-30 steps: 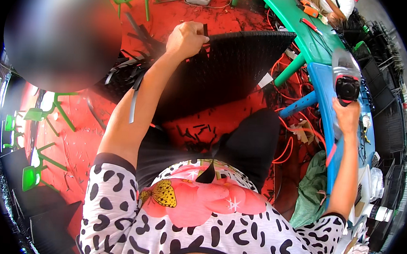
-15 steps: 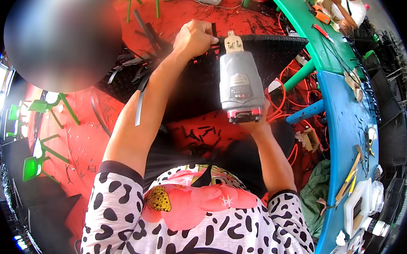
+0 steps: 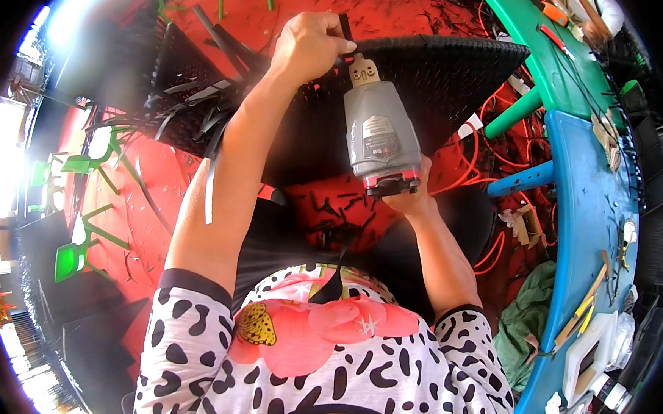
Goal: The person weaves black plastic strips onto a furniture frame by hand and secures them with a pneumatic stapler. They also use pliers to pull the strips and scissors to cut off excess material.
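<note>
A black woven rattan piece (image 3: 446,70) spreads in front of me, its far rim raised. At that rim my left hand (image 3: 308,48) pinches a flat black strip (image 3: 345,28) between thumb and fingers. My right hand (image 3: 410,199) is wrapped round the handle of a grey pneumatic staple gun (image 3: 382,130); the gun's body hides most of the grip. The gun's pale metal nose (image 3: 363,70) points away from me, close to the rim and just below my left thumb. Whether it touches the weave I cannot tell. Loose strip ends (image 3: 215,97) stick out beside my left forearm.
On the right stand a green table (image 3: 557,61) and a blue table (image 3: 575,191) with tools on them. Red air hoses (image 3: 466,170) coil beneath. Black scraps (image 3: 339,207) litter the red floor, and small green chairs (image 3: 74,259) stand left.
The staple gun's nose has come left, nearer my left hand, and its body tilts more. My left hand still pinches the strip. The whole view has shifted a little.
</note>
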A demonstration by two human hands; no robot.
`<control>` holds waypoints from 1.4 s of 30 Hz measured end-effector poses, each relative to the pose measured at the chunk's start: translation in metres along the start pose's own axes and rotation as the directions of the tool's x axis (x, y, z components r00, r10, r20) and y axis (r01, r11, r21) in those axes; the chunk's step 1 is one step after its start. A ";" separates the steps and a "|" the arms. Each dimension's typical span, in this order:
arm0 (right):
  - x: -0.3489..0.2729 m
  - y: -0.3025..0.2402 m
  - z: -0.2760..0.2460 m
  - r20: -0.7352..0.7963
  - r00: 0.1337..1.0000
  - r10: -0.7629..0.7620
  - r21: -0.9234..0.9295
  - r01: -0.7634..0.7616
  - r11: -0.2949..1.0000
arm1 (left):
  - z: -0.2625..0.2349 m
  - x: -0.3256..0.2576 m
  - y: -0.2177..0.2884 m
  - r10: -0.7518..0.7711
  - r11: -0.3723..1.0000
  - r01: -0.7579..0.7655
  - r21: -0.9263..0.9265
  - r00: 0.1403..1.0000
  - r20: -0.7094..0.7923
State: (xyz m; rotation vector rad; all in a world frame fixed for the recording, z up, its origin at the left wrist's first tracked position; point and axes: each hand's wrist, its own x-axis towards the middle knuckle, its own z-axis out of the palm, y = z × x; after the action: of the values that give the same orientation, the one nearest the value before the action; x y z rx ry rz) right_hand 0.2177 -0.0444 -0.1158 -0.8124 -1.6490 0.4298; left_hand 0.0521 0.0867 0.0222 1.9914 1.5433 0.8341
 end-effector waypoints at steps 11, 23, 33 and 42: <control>-0.008 -0.003 0.001 0.063 0.992 0.109 -0.069 -0.105 0.992 | 0.004 -0.002 -0.006 0.062 0.998 -0.062 0.006 0.998 -0.011; -0.009 -0.005 0.002 0.045 0.989 0.140 0.008 -0.140 0.990 | 0.003 -0.008 0.004 0.049 0.999 -0.049 0.004 0.999 -0.019; -0.003 -0.023 -0.002 0.013 0.999 0.052 -0.116 -0.050 0.992 | 0.004 -0.009 0.001 0.070 0.997 -0.068 0.042 0.997 -0.037; -0.002 -0.033 0.001 0.009 0.980 0.198 0.009 -0.198 0.980 | 0.005 -0.017 0.005 0.052 0.997 -0.045 0.070 0.994 -0.092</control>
State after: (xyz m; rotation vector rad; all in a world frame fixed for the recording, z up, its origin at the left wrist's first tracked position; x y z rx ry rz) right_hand 0.2082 -0.0683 -0.0951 -0.9731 -1.5783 0.5804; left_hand 0.0566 0.0692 0.0192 2.0720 1.6004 0.9181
